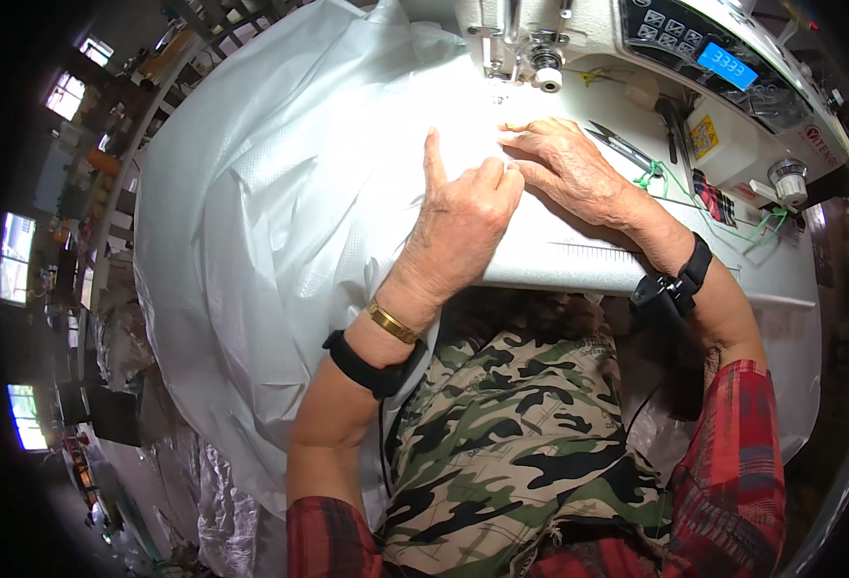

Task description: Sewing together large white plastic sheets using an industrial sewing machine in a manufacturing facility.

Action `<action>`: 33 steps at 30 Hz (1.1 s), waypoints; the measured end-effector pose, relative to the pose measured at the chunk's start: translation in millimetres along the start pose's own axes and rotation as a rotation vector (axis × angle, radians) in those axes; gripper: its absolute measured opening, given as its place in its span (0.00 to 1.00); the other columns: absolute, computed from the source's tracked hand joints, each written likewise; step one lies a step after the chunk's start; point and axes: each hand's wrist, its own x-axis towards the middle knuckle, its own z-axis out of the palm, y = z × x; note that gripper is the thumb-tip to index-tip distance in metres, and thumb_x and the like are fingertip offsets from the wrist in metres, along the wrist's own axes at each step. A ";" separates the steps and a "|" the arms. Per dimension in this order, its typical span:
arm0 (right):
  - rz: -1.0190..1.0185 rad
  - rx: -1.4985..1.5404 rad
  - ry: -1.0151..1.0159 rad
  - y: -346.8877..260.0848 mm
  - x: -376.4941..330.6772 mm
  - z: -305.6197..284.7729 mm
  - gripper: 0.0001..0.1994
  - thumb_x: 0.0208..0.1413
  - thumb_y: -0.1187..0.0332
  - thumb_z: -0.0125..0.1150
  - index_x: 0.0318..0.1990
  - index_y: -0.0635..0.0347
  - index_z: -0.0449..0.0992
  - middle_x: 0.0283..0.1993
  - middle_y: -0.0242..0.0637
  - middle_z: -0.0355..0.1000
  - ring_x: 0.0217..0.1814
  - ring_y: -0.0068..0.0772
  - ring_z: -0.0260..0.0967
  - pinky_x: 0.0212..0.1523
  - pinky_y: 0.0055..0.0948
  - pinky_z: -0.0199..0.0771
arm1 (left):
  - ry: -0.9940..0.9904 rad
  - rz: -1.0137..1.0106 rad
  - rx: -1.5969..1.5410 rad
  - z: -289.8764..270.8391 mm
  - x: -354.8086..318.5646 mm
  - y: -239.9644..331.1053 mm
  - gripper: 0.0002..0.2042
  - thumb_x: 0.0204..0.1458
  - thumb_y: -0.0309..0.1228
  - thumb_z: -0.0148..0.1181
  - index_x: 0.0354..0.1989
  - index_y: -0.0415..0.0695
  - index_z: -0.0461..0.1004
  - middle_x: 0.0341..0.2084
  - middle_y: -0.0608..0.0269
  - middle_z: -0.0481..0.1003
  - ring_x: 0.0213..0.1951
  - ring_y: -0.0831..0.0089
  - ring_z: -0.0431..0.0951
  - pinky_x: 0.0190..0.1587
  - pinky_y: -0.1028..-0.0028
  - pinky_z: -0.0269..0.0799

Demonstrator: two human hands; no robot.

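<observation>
A: Nearest the lens?

B: A camouflage apron (511,433) over the lap, plaid sleeves at either side, and both forearms running up from the lower edge.

A: And the work itself?

B: A big sheet (280,222) of white woven, slightly glossy sacking. It lies on the pale surface (578,252) under both hands and spills off the left edge in loose folds. Its seam edge runs straight up from the fingers toward the needle (497,53) of the sewing machine (694,58), so the sheet's long run points away from the person.

A: The hands?

B: The left hand (463,217) rests on the sheet, index finger straight out toward the needle, the other fingers curled in; it pinches nothing that I can see. The right hand (569,164) lies flat, fingers spread, pressing the sheet down, and sits nearer the needle.

A: Around them?

B: Metal snips (617,144) just right of the right hand, and green thread (723,217) trailing across the surface.
</observation>
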 end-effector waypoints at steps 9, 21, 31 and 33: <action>-0.018 -0.107 0.049 1.2 1.7 4.7 0.17 0.63 0.64 0.53 0.51 0.67 0.77 0.53 0.47 0.72 0.59 0.45 0.66 0.62 0.42 0.61 | -0.060 0.013 -0.016 6.3 9.8 -2.9 0.01 0.55 0.22 0.53 0.33 0.42 0.71 0.30 0.61 0.70 0.32 0.65 0.79 0.67 0.33 0.46; 0.051 -0.027 0.010 6.1 3.2 2.8 0.14 0.64 0.65 0.52 0.49 0.65 0.79 0.56 0.44 0.72 0.61 0.42 0.65 0.64 0.41 0.60 | -0.081 -0.155 0.007 1.5 19.3 -3.7 0.02 0.46 0.24 0.59 0.25 0.43 0.73 0.29 0.57 0.71 0.38 0.63 0.74 0.47 0.60 0.61; 0.061 -0.010 0.001 2.4 3.9 0.2 0.14 0.64 0.65 0.51 0.46 0.63 0.81 0.53 0.41 0.74 0.60 0.40 0.68 0.63 0.41 0.62 | -0.087 -0.142 -0.024 -14.6 -13.5 18.5 0.07 0.48 0.22 0.62 0.35 0.41 0.76 0.22 0.60 0.69 0.29 0.62 0.73 0.45 0.62 0.65; 0.045 -0.031 0.009 3.0 3.2 0.7 0.15 0.64 0.65 0.49 0.47 0.62 0.81 0.53 0.42 0.75 0.59 0.40 0.68 0.63 0.41 0.62 | -0.089 -0.113 -0.035 -11.2 -12.0 14.9 0.05 0.50 0.21 0.61 0.36 0.40 0.76 0.22 0.60 0.69 0.29 0.61 0.73 0.46 0.62 0.66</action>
